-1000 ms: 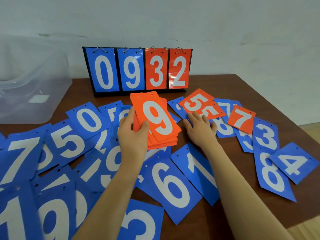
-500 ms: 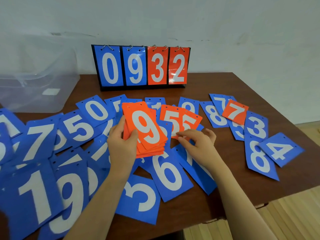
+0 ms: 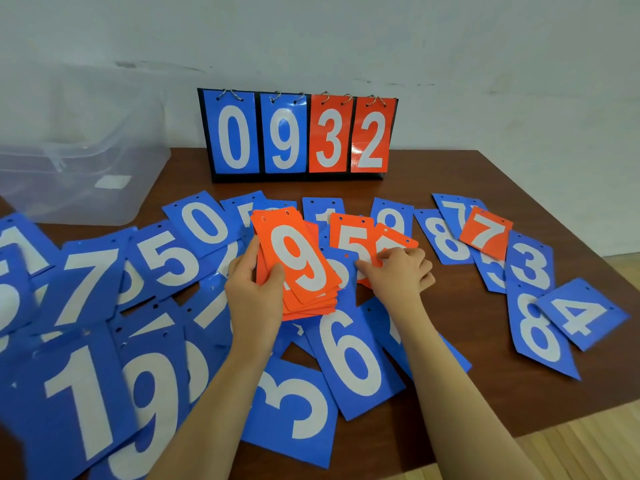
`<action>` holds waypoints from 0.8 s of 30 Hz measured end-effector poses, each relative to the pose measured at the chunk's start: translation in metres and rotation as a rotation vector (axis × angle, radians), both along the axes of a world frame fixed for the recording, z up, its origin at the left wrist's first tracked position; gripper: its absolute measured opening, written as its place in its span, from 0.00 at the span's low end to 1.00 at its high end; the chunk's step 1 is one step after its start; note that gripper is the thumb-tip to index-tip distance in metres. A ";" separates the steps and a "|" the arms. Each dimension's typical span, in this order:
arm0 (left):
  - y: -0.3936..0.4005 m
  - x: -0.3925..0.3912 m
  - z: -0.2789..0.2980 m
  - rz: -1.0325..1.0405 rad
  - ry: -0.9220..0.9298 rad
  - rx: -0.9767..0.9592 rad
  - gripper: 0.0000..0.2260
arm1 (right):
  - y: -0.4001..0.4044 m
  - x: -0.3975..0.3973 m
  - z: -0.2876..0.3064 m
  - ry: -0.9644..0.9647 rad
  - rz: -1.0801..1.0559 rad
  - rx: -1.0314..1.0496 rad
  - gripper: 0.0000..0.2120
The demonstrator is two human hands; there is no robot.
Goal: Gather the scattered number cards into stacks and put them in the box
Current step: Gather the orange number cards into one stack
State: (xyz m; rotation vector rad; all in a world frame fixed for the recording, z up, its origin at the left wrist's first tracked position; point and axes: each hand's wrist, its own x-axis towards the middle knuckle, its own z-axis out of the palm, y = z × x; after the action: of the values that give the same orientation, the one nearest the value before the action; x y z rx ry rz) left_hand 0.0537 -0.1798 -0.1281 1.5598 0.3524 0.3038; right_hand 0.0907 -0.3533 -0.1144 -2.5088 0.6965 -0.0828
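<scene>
My left hand (image 3: 254, 292) grips a stack of orange number cards (image 3: 301, 268) with a 9 on top, held just above the table centre. Right beside it, my right hand (image 3: 398, 271) pinches two overlapping orange 5 cards (image 3: 356, 237) at their lower edge. A lone orange 7 card (image 3: 486, 232) lies further right on blue cards. Several blue number cards (image 3: 349, 348) are scattered all over the brown table (image 3: 485, 358). The clear plastic box (image 3: 76, 168) stands at the back left.
A black flip scoreboard (image 3: 298, 133) reading 0932 stands upright at the back centre against the wall. The table's right and front edges drop to a wooden floor (image 3: 588, 445). Blue cards 3, 8 and 4 (image 3: 581, 313) lie near the right edge.
My right hand pulled the two orange 5 cards toward me and to the left, next to the stack. The left hand kept holding the stack. The view shifted left and back.
</scene>
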 end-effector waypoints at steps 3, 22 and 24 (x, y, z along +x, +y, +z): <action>0.000 -0.001 -0.002 -0.009 0.024 -0.013 0.21 | -0.001 0.002 0.003 0.019 -0.005 0.046 0.24; 0.002 -0.001 0.004 -0.119 -0.047 0.111 0.22 | 0.028 -0.043 0.015 -0.863 -0.110 0.565 0.15; 0.002 -0.001 0.004 -0.124 -0.044 0.108 0.22 | 0.031 -0.045 0.019 -0.867 -0.129 0.609 0.15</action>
State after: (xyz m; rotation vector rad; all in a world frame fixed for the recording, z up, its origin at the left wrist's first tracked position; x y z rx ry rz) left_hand 0.0525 -0.1781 -0.1237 1.6709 0.2064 0.2637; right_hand 0.0454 -0.3222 -0.0956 -1.6077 0.4137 -0.8143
